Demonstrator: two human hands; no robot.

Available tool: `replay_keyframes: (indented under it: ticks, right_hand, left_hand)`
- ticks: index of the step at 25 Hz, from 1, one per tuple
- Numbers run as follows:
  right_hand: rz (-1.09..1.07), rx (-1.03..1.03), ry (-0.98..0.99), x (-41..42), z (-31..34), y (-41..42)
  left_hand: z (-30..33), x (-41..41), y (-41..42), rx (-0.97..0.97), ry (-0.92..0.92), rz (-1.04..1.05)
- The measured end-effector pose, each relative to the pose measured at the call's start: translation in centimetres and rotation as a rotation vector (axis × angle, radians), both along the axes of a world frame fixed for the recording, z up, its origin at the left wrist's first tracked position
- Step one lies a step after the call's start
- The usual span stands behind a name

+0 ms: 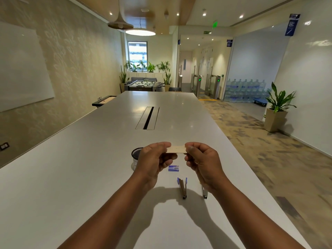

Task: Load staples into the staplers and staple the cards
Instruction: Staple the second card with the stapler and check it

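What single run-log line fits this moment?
left hand: pinches card | right hand: pinches card | staplers: on table, untouched

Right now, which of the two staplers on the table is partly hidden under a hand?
The right-hand stapler: the right hand covers its far end. The blue-trimmed stapler beside it lies fully in view.

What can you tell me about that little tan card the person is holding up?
The card is a small, pale tan rectangle that looks like thin cardboard. It is held level above the white table, long side across the view. The left hand pinches its left end and the right hand pinches its right end, so only the middle shows. Faint marks on its face are too small to read.
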State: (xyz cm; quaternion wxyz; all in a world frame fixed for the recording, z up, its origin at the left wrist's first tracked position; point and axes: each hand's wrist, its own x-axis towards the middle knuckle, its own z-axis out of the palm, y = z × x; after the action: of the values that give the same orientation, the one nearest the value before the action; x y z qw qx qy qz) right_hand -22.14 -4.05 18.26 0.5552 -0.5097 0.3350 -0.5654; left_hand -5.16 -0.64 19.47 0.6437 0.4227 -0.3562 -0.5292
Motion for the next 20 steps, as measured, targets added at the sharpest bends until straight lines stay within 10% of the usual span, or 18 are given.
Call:
replay_keyframes:
  ticks: [20]
  right_hand:
    - [0.026, 0.137, -0.193, 0.3, 0.3, 1.9]
  left_hand:
    - [1.8, -0.1, 2.6, 0.199, 0.270, -0.043]
